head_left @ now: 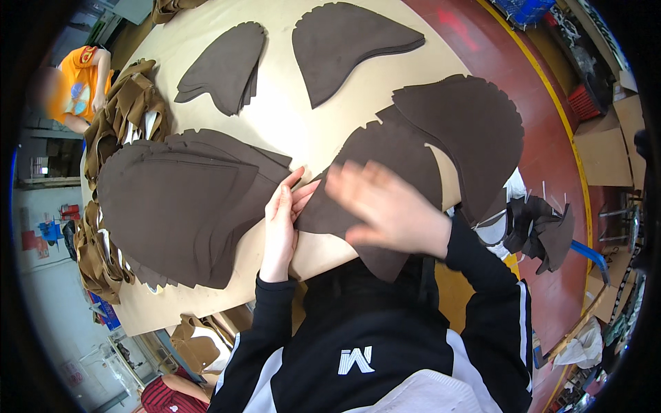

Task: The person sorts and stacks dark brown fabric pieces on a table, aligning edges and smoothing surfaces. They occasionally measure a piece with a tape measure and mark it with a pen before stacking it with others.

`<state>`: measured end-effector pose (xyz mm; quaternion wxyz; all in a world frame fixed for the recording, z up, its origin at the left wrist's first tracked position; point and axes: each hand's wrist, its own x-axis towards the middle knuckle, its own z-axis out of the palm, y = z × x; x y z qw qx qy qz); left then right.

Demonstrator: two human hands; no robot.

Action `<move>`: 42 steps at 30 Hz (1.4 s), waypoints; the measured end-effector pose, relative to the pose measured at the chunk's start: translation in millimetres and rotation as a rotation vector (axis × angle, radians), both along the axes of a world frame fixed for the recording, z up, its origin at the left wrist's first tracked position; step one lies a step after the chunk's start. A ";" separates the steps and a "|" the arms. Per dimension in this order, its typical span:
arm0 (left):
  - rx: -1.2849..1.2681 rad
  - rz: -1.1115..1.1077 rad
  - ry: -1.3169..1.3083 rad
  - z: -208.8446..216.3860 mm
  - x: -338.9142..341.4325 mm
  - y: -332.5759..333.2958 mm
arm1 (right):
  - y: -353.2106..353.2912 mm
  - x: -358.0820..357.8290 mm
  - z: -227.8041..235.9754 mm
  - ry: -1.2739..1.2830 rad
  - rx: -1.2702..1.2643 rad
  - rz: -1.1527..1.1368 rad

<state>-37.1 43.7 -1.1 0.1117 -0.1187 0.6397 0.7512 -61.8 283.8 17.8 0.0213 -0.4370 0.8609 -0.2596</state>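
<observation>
My left hand is at the near middle of the table, between two groups of dark brown cut fabric panels. Its fingers are stretched out, and the fingertips touch the left edge of a dark brown panel. Over that same panel my right hand lies flat with the fingers extended, blurred by motion. The panel's lower tip hangs past the table's near edge. A thick stack of similar curved panels lies left of my left hand, its layers fanned out. Another dark panel pile overlaps to the right.
Two smaller panel stacks, one at far left and one at far centre, lie on the pale table. Brown pieces heap along the left edge. Dark scraps hang at right. A person in orange is at far left.
</observation>
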 end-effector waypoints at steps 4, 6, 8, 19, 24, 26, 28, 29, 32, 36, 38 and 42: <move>-0.029 0.002 0.046 -0.1 -0.9 3.8 | 3.4 -35.5 -17.5 0.185 0.091 -0.477; -0.008 0.013 0.063 -0.7 -3.7 5.1 | -8.6 -27.0 -22.9 0.147 0.170 -0.445; 0.029 0.026 0.072 0.3 -3.1 6.5 | -18.8 -10.9 -26.3 0.096 0.125 -0.226; 0.050 0.018 0.084 0.5 -2.7 1.9 | 12.0 -18.9 5.2 0.020 -0.064 -0.057; 0.078 0.021 0.073 0.2 -4.9 3.5 | 28.6 -19.1 -18.4 0.161 0.161 -0.320; 0.062 0.020 0.073 0.2 -3.2 3.5 | 19.7 5.4 -14.7 0.061 0.127 -0.145; 0.065 0.020 0.074 -0.9 -3.0 2.5 | 9.9 29.8 -11.1 -0.020 0.085 0.013; 0.069 0.018 0.076 -2.3 -3.2 2.1 | 7.1 38.1 -9.8 -0.058 0.059 0.088; 0.079 0.023 0.079 -4.4 -2.3 0.7 | 15.5 36.2 -12.1 -0.275 -0.067 0.427; 0.064 0.029 0.083 -3.8 -2.9 0.5 | 44.6 -9.2 18.3 0.038 -0.072 -0.105; 0.079 0.038 0.062 -1.9 -0.7 0.6 | 53.3 -15.4 4.1 0.194 0.114 -0.419; -0.026 0.000 0.046 -0.8 -2.6 3.7 | 45.5 27.8 -13.2 0.069 0.165 -0.328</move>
